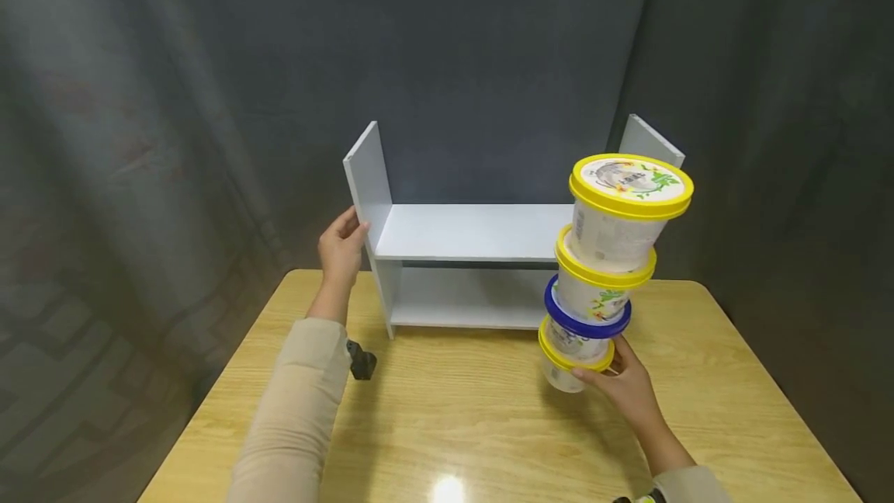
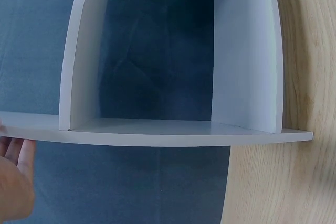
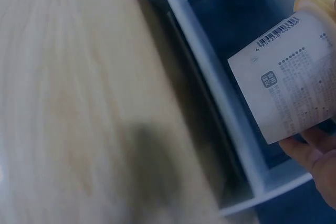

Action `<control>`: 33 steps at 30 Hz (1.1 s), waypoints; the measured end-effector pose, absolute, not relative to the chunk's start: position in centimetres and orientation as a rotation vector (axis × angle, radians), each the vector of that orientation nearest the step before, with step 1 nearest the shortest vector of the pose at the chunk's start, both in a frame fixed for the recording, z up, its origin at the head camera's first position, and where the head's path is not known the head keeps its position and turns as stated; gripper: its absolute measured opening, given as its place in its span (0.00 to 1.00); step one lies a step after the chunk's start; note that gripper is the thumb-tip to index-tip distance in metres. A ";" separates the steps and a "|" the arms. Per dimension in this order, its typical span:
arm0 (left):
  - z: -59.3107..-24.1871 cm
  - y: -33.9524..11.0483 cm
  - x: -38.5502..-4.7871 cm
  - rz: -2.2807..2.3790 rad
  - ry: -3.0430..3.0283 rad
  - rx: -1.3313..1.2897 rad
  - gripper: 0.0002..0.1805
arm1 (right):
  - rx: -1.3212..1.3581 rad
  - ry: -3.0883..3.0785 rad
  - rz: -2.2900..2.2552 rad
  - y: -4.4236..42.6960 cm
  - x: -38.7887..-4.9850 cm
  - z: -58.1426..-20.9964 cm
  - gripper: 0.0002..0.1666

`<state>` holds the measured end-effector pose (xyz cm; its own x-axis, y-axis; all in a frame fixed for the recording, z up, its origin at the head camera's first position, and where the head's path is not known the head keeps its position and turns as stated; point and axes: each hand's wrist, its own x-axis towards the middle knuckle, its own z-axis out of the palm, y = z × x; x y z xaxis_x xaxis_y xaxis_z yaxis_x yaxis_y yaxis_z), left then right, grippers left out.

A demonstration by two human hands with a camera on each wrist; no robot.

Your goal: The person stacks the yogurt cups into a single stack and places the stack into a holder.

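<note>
My left hand (image 1: 341, 251) holds the left side panel (image 1: 368, 185) of a white two-tier shelf (image 1: 475, 231). Its thumb lies at the panel's front edge; in the left wrist view the fingers (image 2: 26, 156) touch the outer face. A leaning stack of several white tubs stands before the shelf's right end. Its top tub (image 1: 615, 239) and the tub under it (image 1: 590, 293) have yellow lids. Below comes a blue-lidded tub (image 1: 576, 342), then a yellow-lidded bottom tub (image 1: 561, 377). My right hand (image 1: 632, 386) grips the bottom tub, thumb in front, other fingers partly hidden.
The shelf stands at the back of a light wooden table (image 1: 447, 410). Its right side panel (image 1: 646, 138) is mostly hidden by the stack. Dark grey curtains (image 1: 489, 60) hang behind and beside the table. A small black device (image 1: 361, 361) sits at my left wrist.
</note>
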<state>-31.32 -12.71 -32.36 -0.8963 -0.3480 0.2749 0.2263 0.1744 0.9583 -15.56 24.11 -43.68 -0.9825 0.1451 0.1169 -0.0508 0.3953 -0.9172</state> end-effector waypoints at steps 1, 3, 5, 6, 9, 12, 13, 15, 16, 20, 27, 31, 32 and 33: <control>-32.4 -12.7 -31.3 -1.763 -2.024 0.114 0.21 | -0.062 -2.472 1.629 24.0 -15.8 -43.4 0.45; -32.4 -12.6 -31.3 -1.755 -2.025 0.111 0.21 | -0.013 -2.456 1.635 23.6 -16.1 -42.8 0.44; -32.5 -12.5 -31.3 -1.756 -2.021 0.112 0.20 | 0.036 -2.450 1.627 23.4 -16.5 -42.3 0.44; -32.5 -12.4 -31.3 -1.761 -2.016 0.109 0.20 | 0.057 -2.443 1.630 23.3 -16.7 -42.1 0.44; -32.6 -12.2 -31.4 -1.776 -2.004 0.099 0.20 | 0.132 -2.421 1.665 23.0 -17.2 -41.2 0.44; -32.6 -12.0 -31.5 -1.778 -2.008 0.101 0.20 | 0.191 -2.416 1.699 22.7 -17.8 -40.1 0.45; -32.5 -11.9 -31.5 -1.775 -2.014 0.104 0.20 | 0.214 -2.417 1.706 22.7 -18.0 -39.8 0.45; -32.5 -11.8 -31.5 -1.772 -2.020 0.107 0.20 | 0.232 -2.433 1.708 22.6 -18.5 -39.2 0.46; -32.5 -11.8 -31.5 -1.773 -2.019 0.105 0.20 | 0.235 -2.446 1.700 22.5 -18.8 -38.9 0.46; -32.6 -12.0 -31.7 -1.769 -2.013 0.098 0.20 | 0.259 -2.482 1.683 22.2 -19.9 -37.8 0.48; -32.7 -12.3 -31.9 -1.754 -2.016 0.096 0.20 | 0.357 -2.449 1.734 21.6 -21.6 -35.4 0.48; -32.7 -12.3 -31.7 -1.755 -2.021 0.100 0.20 | 0.406 -2.429 1.780 21.2 -22.3 -33.9 0.47; -32.7 -12.3 -31.7 -1.754 -2.024 0.097 0.20 | 0.420 -2.422 1.793 21.1 -22.5 -33.6 0.47; -32.8 -12.3 -31.6 -1.752 -2.028 0.098 0.20 | 0.426 -2.419 1.803 21.0 -22.7 -33.3 0.47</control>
<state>-31.64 -12.29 -32.76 -0.8935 -0.3425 0.2902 0.2374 0.1883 0.9530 -22.68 20.99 -33.26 -0.9566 -0.1653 0.2401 -0.2773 0.2622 -0.9243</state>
